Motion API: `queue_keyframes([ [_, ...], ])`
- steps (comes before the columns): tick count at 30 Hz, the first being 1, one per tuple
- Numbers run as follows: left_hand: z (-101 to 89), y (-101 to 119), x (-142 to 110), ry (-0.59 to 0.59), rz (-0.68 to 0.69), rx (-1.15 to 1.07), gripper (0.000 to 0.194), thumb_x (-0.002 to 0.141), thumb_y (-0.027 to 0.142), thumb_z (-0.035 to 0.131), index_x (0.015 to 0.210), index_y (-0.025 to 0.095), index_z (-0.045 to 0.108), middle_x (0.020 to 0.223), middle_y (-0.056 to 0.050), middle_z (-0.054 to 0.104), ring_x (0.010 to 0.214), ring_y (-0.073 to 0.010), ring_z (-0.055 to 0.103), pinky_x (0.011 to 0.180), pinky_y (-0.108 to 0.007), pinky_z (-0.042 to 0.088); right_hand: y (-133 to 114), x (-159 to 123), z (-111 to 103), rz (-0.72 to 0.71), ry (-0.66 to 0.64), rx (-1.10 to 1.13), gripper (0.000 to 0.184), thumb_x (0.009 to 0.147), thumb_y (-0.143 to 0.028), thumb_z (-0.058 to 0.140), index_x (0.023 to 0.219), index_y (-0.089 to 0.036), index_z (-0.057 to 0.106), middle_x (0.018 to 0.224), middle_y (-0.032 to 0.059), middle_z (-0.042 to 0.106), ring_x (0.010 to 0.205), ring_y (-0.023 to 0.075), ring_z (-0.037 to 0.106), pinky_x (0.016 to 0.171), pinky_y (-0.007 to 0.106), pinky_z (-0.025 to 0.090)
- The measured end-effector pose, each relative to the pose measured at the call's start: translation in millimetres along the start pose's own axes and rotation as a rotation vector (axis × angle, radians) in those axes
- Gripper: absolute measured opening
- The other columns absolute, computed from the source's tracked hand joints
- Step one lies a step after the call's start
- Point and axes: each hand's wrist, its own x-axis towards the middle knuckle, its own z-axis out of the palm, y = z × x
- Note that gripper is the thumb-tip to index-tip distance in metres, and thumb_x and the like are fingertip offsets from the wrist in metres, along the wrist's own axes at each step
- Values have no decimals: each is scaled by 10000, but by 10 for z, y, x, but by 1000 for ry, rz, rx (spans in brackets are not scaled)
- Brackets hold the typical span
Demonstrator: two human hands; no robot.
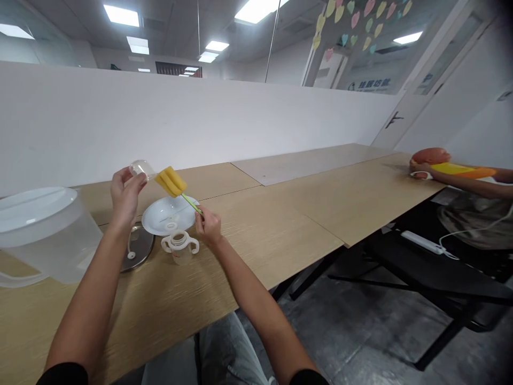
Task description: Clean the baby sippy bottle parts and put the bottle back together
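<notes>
Raised above the table, my left hand (125, 193) is closed around a clear plastic cap (141, 169), its mouth turned to the right. My right hand (209, 223) grips the green handle of a sponge brush (171, 182); its yellow head is at the cap's opening, and I cannot tell if any of it is inside. Below the brush lies a white bowl (154, 218) with a small pale ring-shaped part in it. A baby bottle (182, 255) with two white handles stands uncapped in front of the bowl. Beside it is a round metal tray (140, 251) holding a small white part with a tube.
A large translucent lidded pitcher (52, 235) stands at the left. At the far right end of the wooden table (280, 224), another person's hands (425, 170) are at a doll (430, 155) in yellow. A black chair (433, 262) carries a white power strip (422, 241).
</notes>
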Motion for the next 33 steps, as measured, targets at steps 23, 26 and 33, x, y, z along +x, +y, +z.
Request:
queue_keyframes([
  [23, -620, -428, -1037, 108, 156, 264, 530, 817, 439, 680, 1229, 202, 444, 1258, -133, 586, 1024, -211, 633, 883, -358, 534, 147, -12, -34, -166, 6, -258, 273, 898, -303, 482, 694, -183, 618, 517, 12, 589, 479, 127, 488, 522, 264, 273],
  [26, -769, -583, -1158, 147, 262, 411, 459, 870, 428, 625, 1232, 172, 505, 1271, -159, 566, 1095, -254, 606, 897, -397, 533, 188, -20, -24, 63, -62, -328, 295, 930, -280, 440, 726, -172, 624, 530, 13, 588, 478, 120, 464, 523, 253, 243],
  [33, -822, -829, -1269, -105, 335, 637, 413, 936, 404, 497, 1274, 187, 597, 1249, -162, 539, 1071, -276, 603, 959, -445, 506, 165, -42, -21, 172, -264, -360, 270, 938, -281, 467, 759, -160, 629, 579, 25, 610, 517, 120, 486, 543, 242, 233],
])
